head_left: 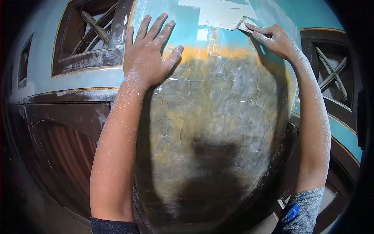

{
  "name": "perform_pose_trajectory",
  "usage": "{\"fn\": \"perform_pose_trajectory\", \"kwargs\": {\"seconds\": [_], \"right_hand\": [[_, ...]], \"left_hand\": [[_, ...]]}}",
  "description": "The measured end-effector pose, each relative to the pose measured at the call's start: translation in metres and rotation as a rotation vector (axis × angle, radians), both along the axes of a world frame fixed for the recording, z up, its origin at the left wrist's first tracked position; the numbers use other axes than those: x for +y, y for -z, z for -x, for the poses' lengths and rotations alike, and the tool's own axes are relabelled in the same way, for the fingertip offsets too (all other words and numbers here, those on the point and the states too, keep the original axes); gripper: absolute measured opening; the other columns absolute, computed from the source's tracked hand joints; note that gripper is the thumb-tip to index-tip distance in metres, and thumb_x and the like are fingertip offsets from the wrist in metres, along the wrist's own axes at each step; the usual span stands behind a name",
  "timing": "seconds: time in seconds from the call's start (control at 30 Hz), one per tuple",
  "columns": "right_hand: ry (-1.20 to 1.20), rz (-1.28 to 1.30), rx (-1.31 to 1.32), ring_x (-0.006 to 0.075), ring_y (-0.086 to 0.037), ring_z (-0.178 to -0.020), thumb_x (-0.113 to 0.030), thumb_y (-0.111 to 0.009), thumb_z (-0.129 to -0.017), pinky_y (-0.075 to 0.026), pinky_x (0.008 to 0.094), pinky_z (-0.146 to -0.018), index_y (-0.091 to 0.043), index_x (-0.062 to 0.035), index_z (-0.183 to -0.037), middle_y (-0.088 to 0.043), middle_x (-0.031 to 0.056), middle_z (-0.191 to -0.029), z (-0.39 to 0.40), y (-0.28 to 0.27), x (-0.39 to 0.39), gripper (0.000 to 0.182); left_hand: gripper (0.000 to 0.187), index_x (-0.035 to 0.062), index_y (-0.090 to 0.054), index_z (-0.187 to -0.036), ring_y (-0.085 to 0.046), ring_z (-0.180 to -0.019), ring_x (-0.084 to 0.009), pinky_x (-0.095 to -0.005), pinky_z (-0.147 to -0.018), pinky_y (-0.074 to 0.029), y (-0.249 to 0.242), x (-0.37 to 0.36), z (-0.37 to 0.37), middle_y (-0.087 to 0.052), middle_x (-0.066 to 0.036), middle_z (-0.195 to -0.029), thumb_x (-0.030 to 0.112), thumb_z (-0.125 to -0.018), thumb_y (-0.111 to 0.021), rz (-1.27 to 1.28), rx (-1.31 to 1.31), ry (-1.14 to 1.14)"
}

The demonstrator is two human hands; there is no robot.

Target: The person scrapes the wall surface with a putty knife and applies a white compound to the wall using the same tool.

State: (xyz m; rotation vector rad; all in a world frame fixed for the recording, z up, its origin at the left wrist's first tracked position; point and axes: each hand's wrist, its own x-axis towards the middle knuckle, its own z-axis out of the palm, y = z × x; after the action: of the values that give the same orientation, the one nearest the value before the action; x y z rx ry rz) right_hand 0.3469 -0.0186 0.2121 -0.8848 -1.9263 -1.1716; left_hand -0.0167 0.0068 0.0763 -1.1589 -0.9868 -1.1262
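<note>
My left hand [150, 54] lies with spread fingers against the wall, over its light blue paint near the dark window frame. In my right hand [274, 39] is a scraper [244, 25], its blade at the lower right corner of a white bare patch [222, 13] in the blue paint. Just under that patch sits a small white square [202, 34]. An orange band [230, 52] crosses the wall below, above a worn grey-brown area [206, 101] with cracks and scratches. White dust coats both hands and forearms.
A dark framed window with crossed slats [95, 29] is at upper left, another crossed-slat opening [333, 74] at right. Dark wooden panelling with a reddish curtain [70, 148] stands at lower left. A shadow [214, 167] falls on the lower wall.
</note>
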Motion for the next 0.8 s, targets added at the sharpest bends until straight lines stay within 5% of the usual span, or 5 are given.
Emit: {"fn": "perform_pose_trajectory", "kwargs": {"seconds": [0.27,0.37,0.43,0.7,0.8], "right_hand": [[0.06,0.13,0.103,0.0297,-0.075,-0.099,-0.039,-0.063,-0.102,-0.056,0.0398,-0.092,-0.069,-0.0277,-0.136,-0.076,0.0209,-0.115,0.017,0.034,-0.022,0.036],[0.116,0.235,0.172,0.0332,-0.074,-0.104,-0.038,-0.062,-0.102,-0.056,0.0413,-0.094,-0.069,-0.0241,-0.137,-0.074,0.0217,-0.119,0.022,0.042,-0.025,0.037],[-0.164,0.027,0.144,0.0381,-0.072,-0.106,-0.031,-0.059,-0.101,-0.054,0.0423,-0.095,-0.067,-0.0201,-0.139,-0.072,0.0236,-0.122,0.013,0.05,-0.003,0.04],[-0.293,-0.131,0.322,0.0451,-0.066,-0.115,-0.022,-0.052,-0.098,-0.052,0.0466,-0.103,-0.064,-0.0033,-0.136,-0.069,0.0276,-0.123,0.035,0.033,0.015,0.045],[-0.067,0.211,0.41,0.0447,-0.07,-0.108,-0.02,-0.052,-0.099,-0.057,0.0489,-0.095,-0.065,0.0004,-0.131,-0.071,0.0315,-0.112,0.06,0.038,-0.004,0.039]], "left_hand": [[0.067,0.0317,-0.043,-0.159,-0.024,-0.158,-0.0261,-0.0543,-0.13,-0.012,-0.001,0.001,0.001,-0.033,0.004,-0.17,0.063,-0.1,-0.05,0.0,0.001,-0.002],[0.068,0.0309,-0.043,-0.159,-0.025,-0.158,-0.0271,-0.0542,-0.13,-0.013,-0.001,-0.002,0.0,-0.033,0.004,-0.17,0.062,-0.099,-0.051,0.005,0.001,0.024],[0.068,0.0307,-0.043,-0.159,-0.025,-0.158,-0.0272,-0.0544,-0.129,-0.013,-0.001,-0.003,0.0,-0.033,0.004,-0.17,0.062,-0.099,-0.052,0.005,0.005,0.008],[0.067,0.0304,-0.04,-0.161,-0.022,-0.159,-0.0271,-0.0538,-0.13,-0.011,0.0,-0.001,-0.001,-0.03,0.003,-0.171,0.061,-0.101,-0.048,0.031,0.013,-0.022],[0.066,0.031,-0.037,-0.162,-0.02,-0.16,-0.0267,-0.0535,-0.13,-0.01,0.001,-0.004,-0.001,-0.028,0.002,-0.172,0.061,-0.103,-0.045,0.051,-0.002,-0.054]]}}
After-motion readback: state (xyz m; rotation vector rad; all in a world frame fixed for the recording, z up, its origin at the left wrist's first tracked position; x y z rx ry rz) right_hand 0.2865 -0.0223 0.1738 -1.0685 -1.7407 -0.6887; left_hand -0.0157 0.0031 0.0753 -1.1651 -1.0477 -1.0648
